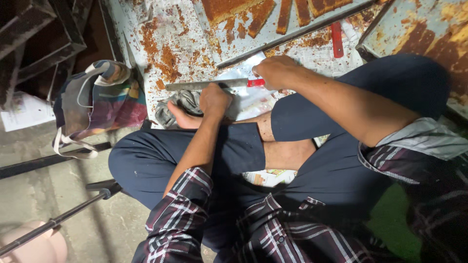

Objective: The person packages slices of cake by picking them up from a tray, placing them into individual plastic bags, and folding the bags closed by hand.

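The person sits cross-legged on the floor, so the knees box in the hands from below. A tray (292, 30) edge runs just above the hands, with cake strips (287, 13) on it. Paper (180, 34) with brown crumbs (163, 58) lies under and around the work spot. A bag (100, 100) sits to the left, near the paper's edge. There is only a small open spot between tray and legs.

The right hand (277, 71) is curled tight around the red handle of a knife (209, 84). The long blade lies flat, pointing left. The left hand (214, 100) is closed, pressing a grey cloth (184, 104) against the blade's lower edge. The cloth rests by the bare foot.
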